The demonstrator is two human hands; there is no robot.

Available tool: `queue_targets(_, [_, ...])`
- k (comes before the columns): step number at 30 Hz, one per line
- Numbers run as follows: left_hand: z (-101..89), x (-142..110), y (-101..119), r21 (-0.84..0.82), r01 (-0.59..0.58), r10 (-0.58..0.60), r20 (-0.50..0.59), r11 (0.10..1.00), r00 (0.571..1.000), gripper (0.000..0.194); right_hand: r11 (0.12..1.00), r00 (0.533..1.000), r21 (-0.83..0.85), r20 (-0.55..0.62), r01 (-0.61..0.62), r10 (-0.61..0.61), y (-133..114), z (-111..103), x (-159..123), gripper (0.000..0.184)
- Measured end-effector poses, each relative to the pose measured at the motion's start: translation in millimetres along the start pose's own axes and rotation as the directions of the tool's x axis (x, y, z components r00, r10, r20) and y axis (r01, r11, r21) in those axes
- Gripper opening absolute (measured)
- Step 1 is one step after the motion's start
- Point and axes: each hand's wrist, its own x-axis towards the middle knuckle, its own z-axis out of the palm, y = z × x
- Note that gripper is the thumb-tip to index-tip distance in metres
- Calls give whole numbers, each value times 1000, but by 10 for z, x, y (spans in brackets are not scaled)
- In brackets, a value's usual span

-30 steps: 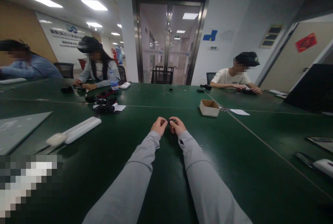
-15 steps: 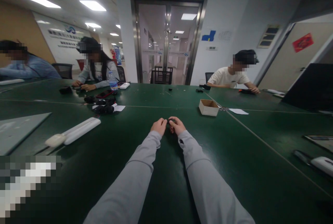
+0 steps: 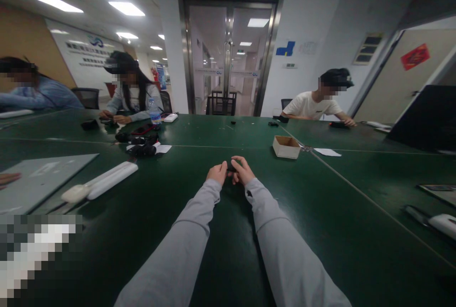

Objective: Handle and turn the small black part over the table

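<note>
Above the green table, a small black object [image 3: 230, 167] sits between my two hands, mostly hidden by the fingers; its kind cannot be made out. My left hand [image 3: 216, 173] is closed, pinching its left side between thumb and fingers. From the right, my right hand [image 3: 243, 170] is curled around it, the thumb and bent fingers against it. Both forearms, in grey sleeves, reach forward over the tabletop.
An open cardboard box [image 3: 286, 148] stands ahead on the right, with white paper [image 3: 327, 152] beyond it. To the left lie a long white lamp [image 3: 112, 178], a grey board [image 3: 53, 174] under another person's hand [image 3: 9, 179], and black gear [image 3: 142, 148]. Other people sit around the table.
My right hand's fingers have shifted and risen slightly around the black object; the left hand is nearly still. The grey board has slid rightward, and another person's hand now shows on it.
</note>
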Motion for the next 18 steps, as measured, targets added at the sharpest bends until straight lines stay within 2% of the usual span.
queue_targets(4, [8,4,-9,-3,16,-16,-3,1000,1000,50,1000,1000,23,-14,10,-9,-6,1,4,60])
queue_targets(8, [26,22,-37,-24,30,-30,-13,999,999,50,999,1000,37,-26,-15,16,-24,7,5,45])
queue_targets(11, [31,32,-55,-38,36,-37,-12,999,999,50,999,1000,30,-16,-15,15,-36,15,8,50])
queue_targets(13, [29,33,-57,-45,37,-37,-16,998,999,51,998,999,26,-13,-52,53,-45,23,7,47])
queue_targets(15, [26,30,-55,-36,32,-33,-16,999,999,52,999,999,13,-26,-38,38,-54,29,3,43])
queue_targets(18, [27,29,-51,-22,37,-37,-10,999,999,51,999,1000,34,-2,-20,20,-61,25,-5,51])
